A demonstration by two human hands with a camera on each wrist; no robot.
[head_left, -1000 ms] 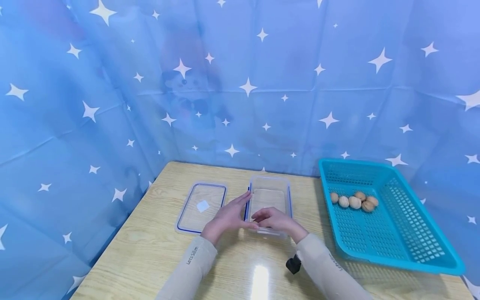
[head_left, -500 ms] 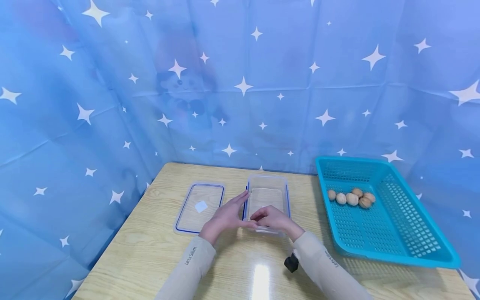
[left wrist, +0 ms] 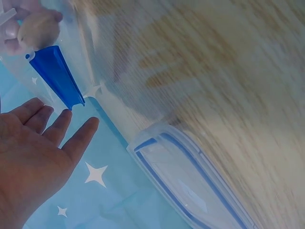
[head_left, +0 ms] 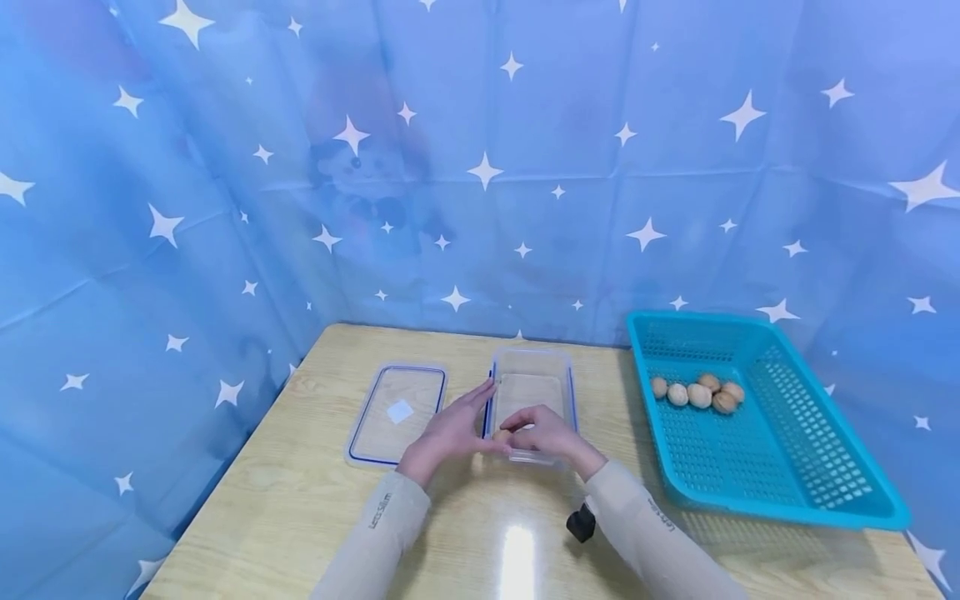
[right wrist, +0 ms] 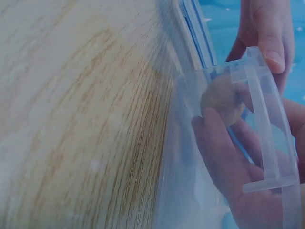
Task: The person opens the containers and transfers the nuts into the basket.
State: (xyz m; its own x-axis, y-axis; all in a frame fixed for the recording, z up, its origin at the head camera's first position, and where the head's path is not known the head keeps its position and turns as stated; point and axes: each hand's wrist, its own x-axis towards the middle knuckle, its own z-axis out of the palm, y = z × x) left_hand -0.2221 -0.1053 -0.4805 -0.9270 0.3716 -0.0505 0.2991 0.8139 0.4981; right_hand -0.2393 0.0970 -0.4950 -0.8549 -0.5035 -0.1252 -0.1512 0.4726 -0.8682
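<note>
A clear plastic container [head_left: 532, 392] with blue side latches lies lengthwise in front of me, its top off. My left hand [head_left: 453, 429] is along its left side, fingers straight, thumb at the near left corner; the left wrist view has the fingertips by a blue latch [left wrist: 57, 78]. Inside that corner, my right hand [head_left: 542, 432] holds a walnut [head_left: 501, 436] with its fingers. Through the clear wall, the right wrist view shows the fingers around the walnut [right wrist: 221, 100]. The container's lid [head_left: 397, 412], blue-sealed with a white square label, lies flat to the left.
At the right stands a turquoise plastic basket [head_left: 750, 479] with several walnuts [head_left: 700, 395] grouped near its left wall. A starry blue curtain [head_left: 480, 233] hangs behind the wooden table [head_left: 262, 483]. A small black device [head_left: 581, 523] is at my right wrist.
The right fingers have lifted slightly in the container's near left corner, and the walnut now shows beside them. The left hand stays at the side. The head view has shifted a little.
</note>
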